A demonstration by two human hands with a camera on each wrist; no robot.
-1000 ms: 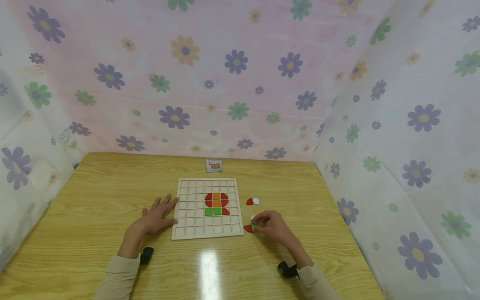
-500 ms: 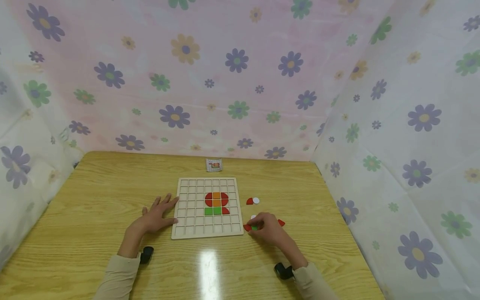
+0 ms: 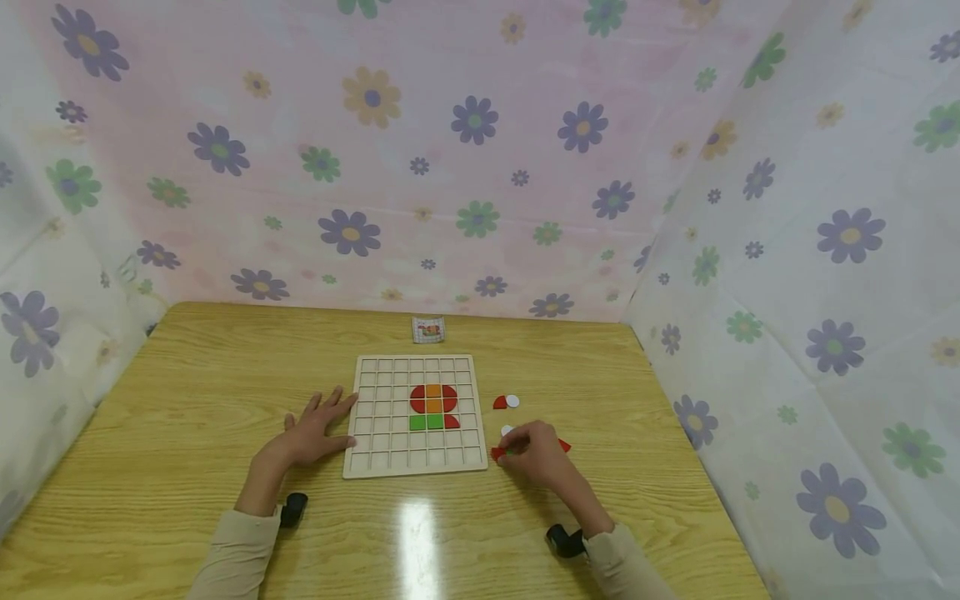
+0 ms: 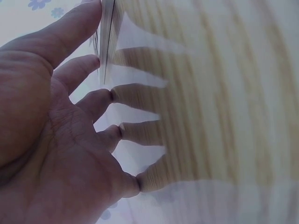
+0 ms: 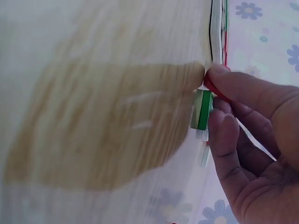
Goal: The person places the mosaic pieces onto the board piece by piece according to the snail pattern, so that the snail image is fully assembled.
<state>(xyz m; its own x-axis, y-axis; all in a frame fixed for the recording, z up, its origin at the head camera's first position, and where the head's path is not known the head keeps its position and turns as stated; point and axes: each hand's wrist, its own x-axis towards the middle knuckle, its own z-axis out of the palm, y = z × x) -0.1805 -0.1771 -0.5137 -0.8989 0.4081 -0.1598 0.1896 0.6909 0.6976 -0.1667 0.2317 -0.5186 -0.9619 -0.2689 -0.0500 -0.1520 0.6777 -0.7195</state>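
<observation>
A wooden grid board (image 3: 381, 460) lies on the table, with red, orange and green flat pieces set in several of its squares. My left hand (image 3: 309, 437) is spread flat on the table, thumb and a fingertip touching the board's left edge. Just off the board's lower right corner, my right hand (image 3: 542, 456) pinches a red piece (image 5: 216, 87) between thumb and finger, tilted up from the table. The fingers partly hide its shape. Under the same hand lies a green piece (image 5: 203, 109), mostly hidden in the head view.
Right of the board lie a red quarter-circle piece (image 3: 500, 402) and a white disc (image 3: 513, 401). Another white piece (image 3: 507, 431) sits behind my right hand, and a red piece (image 3: 564, 445) to its right. A small picture card (image 3: 428, 330) lies beyond the board.
My right hand has shifted slightly left, from the green piece to the red piece beside the board, and now tilts it up. A red piece has come into view right of the hand.
</observation>
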